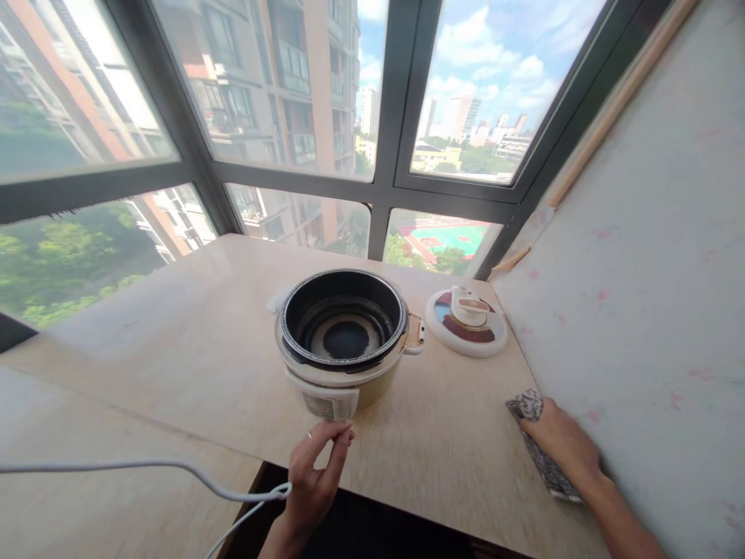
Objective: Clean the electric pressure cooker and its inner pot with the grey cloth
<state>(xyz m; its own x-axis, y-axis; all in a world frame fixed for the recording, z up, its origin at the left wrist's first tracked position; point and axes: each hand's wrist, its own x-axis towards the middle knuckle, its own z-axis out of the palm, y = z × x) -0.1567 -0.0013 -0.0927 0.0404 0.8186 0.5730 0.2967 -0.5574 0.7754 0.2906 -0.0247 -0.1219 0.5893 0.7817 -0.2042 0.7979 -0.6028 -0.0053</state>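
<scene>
My right hand [564,441] grips a dark, mottled cloth [545,470] on the tabletop near the wall at the right. My left hand [317,477], with a ring on one finger, is raised in front of a cream electric pressure cooker [381,388]. Its thumb and fingertips are pinched together just below the cooker's front panel [326,405]; whether anything is between them I cannot make out. The cooker stands uncovered, and its black inner pot [343,291] shows a worn, ringed bottom. To its right lies the round lid [486,347], handle side up.
A white cable [192,470] runs in from the left and loops beside my left wrist. The pale wooden tabletop [174,349] meets windows [466,93] at the back and a papered wall [640,310] at the right. A dark opening [378,528] lies below the table's front edge.
</scene>
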